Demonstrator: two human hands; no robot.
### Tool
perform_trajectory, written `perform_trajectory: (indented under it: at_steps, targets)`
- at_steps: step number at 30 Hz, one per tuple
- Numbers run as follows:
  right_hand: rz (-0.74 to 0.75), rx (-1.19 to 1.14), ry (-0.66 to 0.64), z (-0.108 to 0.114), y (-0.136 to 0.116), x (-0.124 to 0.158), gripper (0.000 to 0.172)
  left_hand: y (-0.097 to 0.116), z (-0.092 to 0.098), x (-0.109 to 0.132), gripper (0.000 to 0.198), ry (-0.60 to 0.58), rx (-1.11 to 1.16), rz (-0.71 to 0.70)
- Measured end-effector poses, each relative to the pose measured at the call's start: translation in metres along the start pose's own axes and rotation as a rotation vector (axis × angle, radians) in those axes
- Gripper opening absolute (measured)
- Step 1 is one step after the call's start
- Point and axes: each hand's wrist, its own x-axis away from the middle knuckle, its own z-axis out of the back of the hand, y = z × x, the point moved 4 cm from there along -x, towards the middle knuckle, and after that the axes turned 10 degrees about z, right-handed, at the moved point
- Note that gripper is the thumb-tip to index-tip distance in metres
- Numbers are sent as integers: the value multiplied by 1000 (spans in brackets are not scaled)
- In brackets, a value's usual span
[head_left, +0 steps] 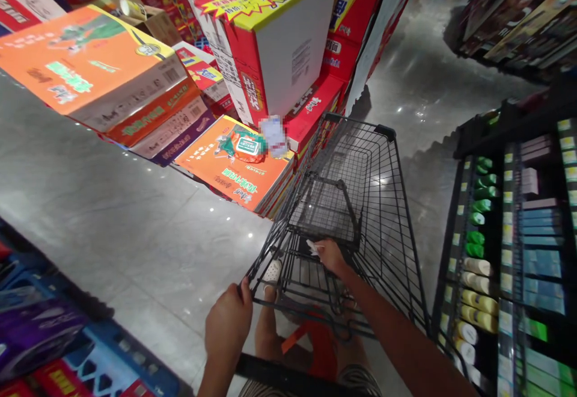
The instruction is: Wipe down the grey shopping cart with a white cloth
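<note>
A black wire shopping cart [387, 204] stands in front of me in a shop aisle, its basket empty. My left hand [229, 320] is closed round the cart's near left rim. My right hand [328, 254] reaches into the basket by the folded child-seat flap [324, 210] and pinches a small white scrap, perhaps paper [312, 246]. Below the cart I see my legs and a white shoe [271, 272].
Stacked cartons in red, yellow and orange [274, 36] rise ahead and to the left, close to the cart's front. A dark shelf with bottles and boxes [509, 246] lines the right side. Blue and purple packs [40, 331] lie at the lower left. Grey glossy floor [135, 228] spreads between.
</note>
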Motion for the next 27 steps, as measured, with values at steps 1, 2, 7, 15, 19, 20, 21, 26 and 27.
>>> perform_trajectory:
  at_steps: [1, 2, 7, 15, 19, 20, 21, 26, 27]
  targets:
    - [18, -17, 8, 3, 1, 5, 34, 0, 1, 0, 53, -8, -2, 1]
    - [53, -52, 10, 4, 0, 12, 35, 0, 1, -1, 54, -15, -5, 2]
    - [273, -320, 7, -11, -2, 49, 33, 0, 4, -4, 52, -31, -31, 13]
    - [75, -80, -19, -20, 25, 7, 28, -1, 4, -9, 50, -51, -57, 33]
    - [27, -88, 23, -7, 37, -5, 31, -1, 4, -11, 50, -65, -58, 37]
    - [28, -92, 37, -4, 38, -3, 33, 0, 4, -11, 50, -65, -61, 35]
    - [38, -105, 46, -1, 38, 2, 34, 1, 5, -10, 50, -65, -63, 33]
    - [194, -352, 13, -5, 26, 48, 29, 4, 6, -10, 50, -73, -50, 41]
    - [205, -384, 35, -6, 24, 56, 29, 4, 6, -10, 50, -75, -49, 44]
